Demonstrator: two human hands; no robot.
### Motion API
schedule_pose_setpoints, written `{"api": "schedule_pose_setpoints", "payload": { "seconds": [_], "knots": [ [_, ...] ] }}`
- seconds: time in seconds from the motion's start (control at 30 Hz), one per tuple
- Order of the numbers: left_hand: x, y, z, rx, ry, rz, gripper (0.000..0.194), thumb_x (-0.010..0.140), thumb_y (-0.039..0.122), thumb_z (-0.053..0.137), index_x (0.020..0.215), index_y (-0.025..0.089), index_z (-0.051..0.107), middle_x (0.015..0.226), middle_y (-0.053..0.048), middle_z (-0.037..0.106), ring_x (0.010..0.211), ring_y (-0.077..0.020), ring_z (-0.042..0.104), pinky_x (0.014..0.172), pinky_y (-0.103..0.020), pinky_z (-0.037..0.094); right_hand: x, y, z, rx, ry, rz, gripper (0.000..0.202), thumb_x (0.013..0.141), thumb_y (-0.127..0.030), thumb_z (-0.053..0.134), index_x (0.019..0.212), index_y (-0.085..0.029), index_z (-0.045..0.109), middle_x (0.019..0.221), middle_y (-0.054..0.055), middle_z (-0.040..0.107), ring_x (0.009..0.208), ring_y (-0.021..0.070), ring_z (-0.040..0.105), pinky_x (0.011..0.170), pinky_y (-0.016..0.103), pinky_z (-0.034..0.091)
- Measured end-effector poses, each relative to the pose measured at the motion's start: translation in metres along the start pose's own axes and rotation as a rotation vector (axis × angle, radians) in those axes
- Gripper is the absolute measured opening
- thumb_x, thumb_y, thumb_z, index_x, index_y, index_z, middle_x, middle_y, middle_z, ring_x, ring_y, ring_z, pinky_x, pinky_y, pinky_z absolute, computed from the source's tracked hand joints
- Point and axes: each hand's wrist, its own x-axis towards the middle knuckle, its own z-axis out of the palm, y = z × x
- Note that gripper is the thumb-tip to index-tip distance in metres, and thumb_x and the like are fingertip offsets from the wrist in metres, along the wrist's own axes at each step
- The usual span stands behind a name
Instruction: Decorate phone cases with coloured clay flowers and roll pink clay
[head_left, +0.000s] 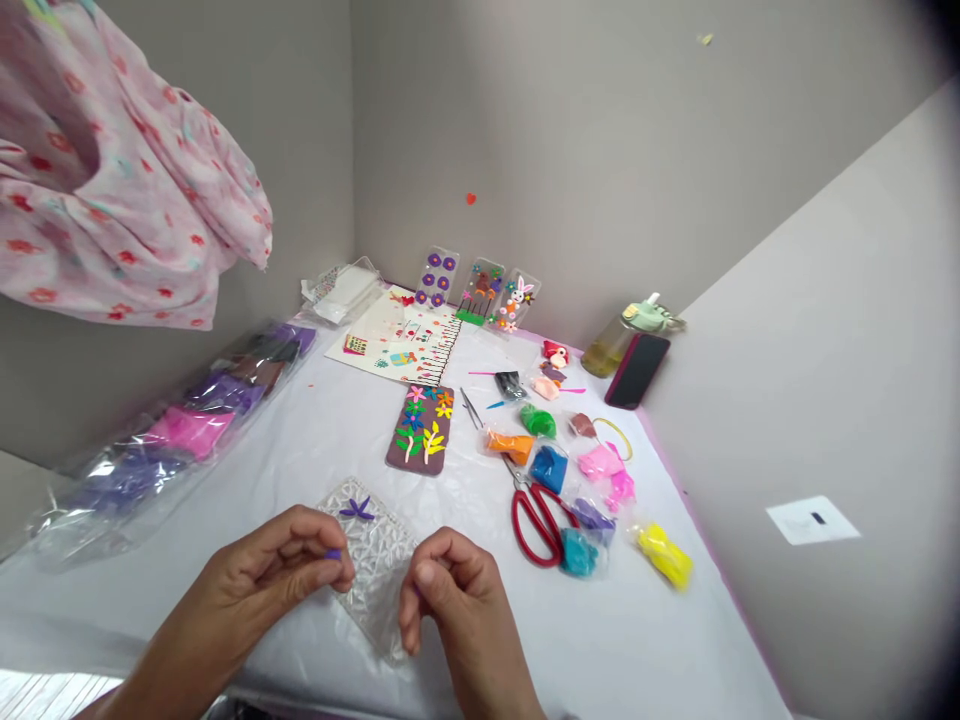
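Between the thumb and fingers of my left hand is pinched a small piece of purple clay. My right hand is closed, thumb pressed against the fingers; whatever it may hold is too small to make out. Under and between both hands lies a see-through, web-patterned phone case, partly covered by them. A purple clay flower with thin petals sits on its far part. Just beyond lies a brown phone case decorated with colourful clay flowers and leaves.
Red-handled scissors and several bagged clay lumps, including blue and yellow, lie right. A bottle and phone stand far right. Behind are a drawn-on notebook and decorated cases. Bagged clay lies left.
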Motion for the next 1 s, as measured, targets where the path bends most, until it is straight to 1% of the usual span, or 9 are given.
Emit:
{"api": "schedule_pose_setpoints", "payload": {
  "seconds": [0.13,0.23,0.3,0.43,0.53,0.6,0.73,0.87,1.0],
  "knots": [
    [0.0,-0.003,-0.005,0.046,-0.035,0.016,0.04,0.086,0.061,0.071,0.075,0.022,0.065,0.058,0.002,0.063,0.057,-0.0167,0.062,0.06,-0.024,0.054,0.002,-0.003,-0.001,-0.02,0.035,-0.001,0.035,0.077,-0.044,0.094,0.084,-0.015,0.075,0.069,0.003,0.074,0.054,0.0096,0.064,0.056,0.019,0.048],
    [-0.002,-0.008,-0.01,0.09,-0.011,-0.007,0.056,0.093,0.069,0.057,0.065,0.021,0.054,0.05,0.004,0.049,0.047,-0.0123,0.047,0.049,-0.022,0.044,0.003,-0.002,-0.004,-0.041,0.07,-0.006,0.036,0.076,-0.045,0.094,0.083,-0.015,0.075,0.064,0.001,0.071,0.052,0.0087,0.059,0.054,0.019,0.044],
    [-0.003,-0.01,-0.013,0.134,0.014,-0.027,0.061,0.095,0.072,0.053,0.061,0.021,0.05,0.051,0.004,0.045,0.047,-0.0117,0.043,0.047,-0.022,0.041,0.005,0.001,-0.006,-0.063,0.087,-0.008,0.039,0.077,-0.049,0.093,0.08,-0.015,0.073,0.058,-0.001,0.067,0.048,0.0078,0.054,0.052,0.019,0.04],
    [-0.002,-0.006,-0.012,0.223,0.092,0.085,0.051,0.094,0.065,0.059,0.067,0.022,0.063,0.059,0.002,0.059,0.057,-0.0145,0.059,0.058,-0.021,0.051,0.008,0.006,-0.01,-0.12,0.111,-0.022,0.042,0.077,-0.053,0.091,0.076,-0.015,0.072,0.056,-0.003,0.063,0.048,0.0077,0.051,0.052,0.019,0.039],
    [0.001,-0.001,-0.008,0.185,0.107,0.164,0.031,0.089,0.057,0.07,0.087,0.026,0.074,0.082,0.0,0.075,0.078,-0.0184,0.074,0.073,-0.02,0.059,0.009,0.006,-0.011,-0.139,0.118,-0.021,0.04,0.076,-0.05,0.092,0.079,-0.015,0.073,0.061,-0.001,0.066,0.053,0.009,0.055,0.056,0.02,0.041],
    [0.002,0.0,-0.006,0.148,0.104,0.164,0.029,0.088,0.055,0.073,0.088,0.026,0.074,0.09,-0.001,0.077,0.086,-0.0195,0.076,0.077,-0.019,0.06,0.009,0.004,-0.011,-0.13,0.115,-0.011,0.04,0.075,-0.05,0.093,0.08,-0.016,0.073,0.062,-0.001,0.066,0.054,0.0098,0.056,0.057,0.021,0.043],
    [0.002,-0.007,-0.005,0.167,0.143,0.124,0.032,0.088,0.058,0.072,0.088,0.026,0.071,0.08,0.001,0.073,0.076,-0.0168,0.073,0.07,-0.017,0.057,0.01,0.003,-0.011,-0.113,0.1,0.005,0.042,0.073,-0.051,0.094,0.078,-0.016,0.072,0.061,-0.001,0.065,0.053,0.0096,0.054,0.056,0.021,0.043],
    [0.0,-0.016,-0.006,0.293,0.173,0.136,0.048,0.097,0.062,0.057,0.07,0.023,0.061,0.057,0.005,0.056,0.055,-0.0131,0.057,0.056,-0.018,0.048,0.009,0.002,-0.01,-0.112,0.092,0.022,0.043,0.073,-0.053,0.093,0.077,-0.016,0.072,0.06,-0.001,0.065,0.053,0.0098,0.054,0.056,0.022,0.042],
    [0.001,-0.014,-0.004,0.363,0.221,0.201,0.05,0.097,0.059,0.056,0.064,0.023,0.056,0.056,0.005,0.05,0.05,-0.0126,0.05,0.049,-0.018,0.044,0.008,0.003,-0.01,-0.1,0.093,0.03,0.043,0.073,-0.053,0.093,0.078,-0.016,0.072,0.061,-0.001,0.065,0.053,0.0096,0.054,0.057,0.022,0.042]
  ]
}}
